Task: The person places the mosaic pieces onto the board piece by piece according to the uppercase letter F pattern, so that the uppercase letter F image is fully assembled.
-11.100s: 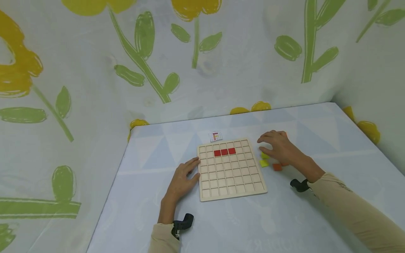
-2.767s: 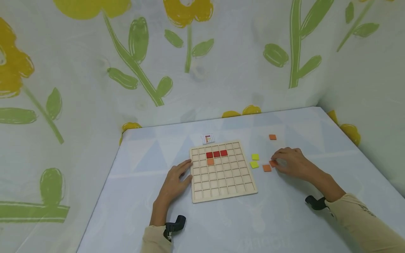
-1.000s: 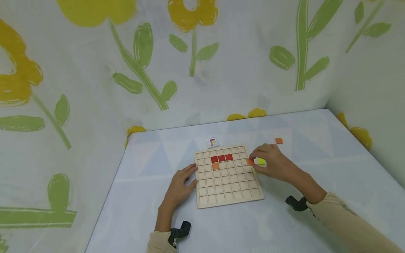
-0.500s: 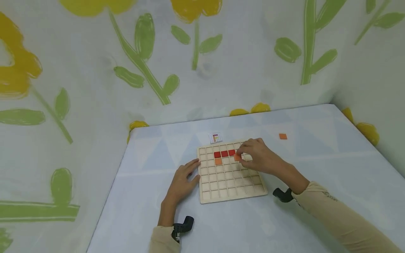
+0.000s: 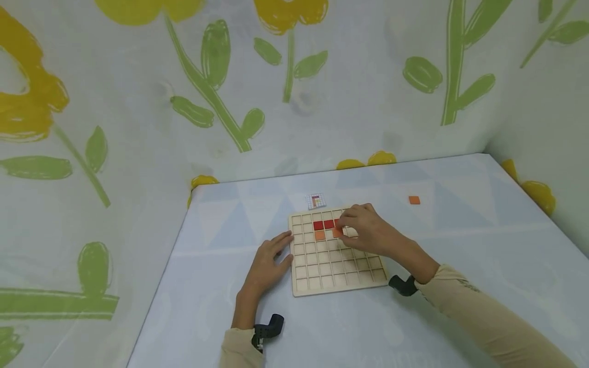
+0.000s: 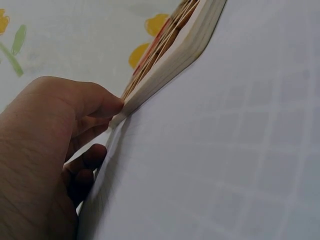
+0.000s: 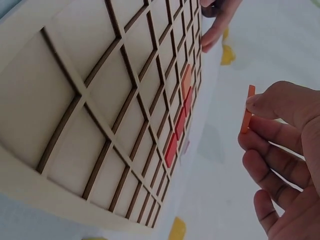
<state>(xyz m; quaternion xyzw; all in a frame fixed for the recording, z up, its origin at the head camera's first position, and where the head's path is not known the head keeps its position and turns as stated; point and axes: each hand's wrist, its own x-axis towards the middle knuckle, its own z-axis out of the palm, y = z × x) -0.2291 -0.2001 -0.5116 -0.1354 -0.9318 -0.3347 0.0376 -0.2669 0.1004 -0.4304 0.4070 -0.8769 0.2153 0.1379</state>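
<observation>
My right hand [image 5: 371, 231] is over the upper part of a wooden grid board [image 5: 338, 281]. Its thumb and index finger pinch an orange square tile [image 7: 247, 112], which the right wrist view shows on edge, apart from the board. Three red tiles [image 5: 318, 225] lie in a row in the grid, the rightmost partly covered by my fingers. Below the leftmost red one sits another orange tile [image 5: 319, 235]. My left hand [image 5: 268, 263] rests against the board's left edge, its thumb [image 6: 107, 102] touching the rim in the left wrist view.
A small printed pattern card [image 5: 316, 201] lies just behind the board. One loose orange tile [image 5: 414, 200] is at the far right of the table [image 5: 202, 276]. My right hand and forearm hide the area right of the board. A flowered cloth [image 5: 349, 102] hangs behind.
An orange tile has come into the grid below the left red one. My right hand has picked another orange tile off the table and carried it left over the board. The left hand stays put.
</observation>
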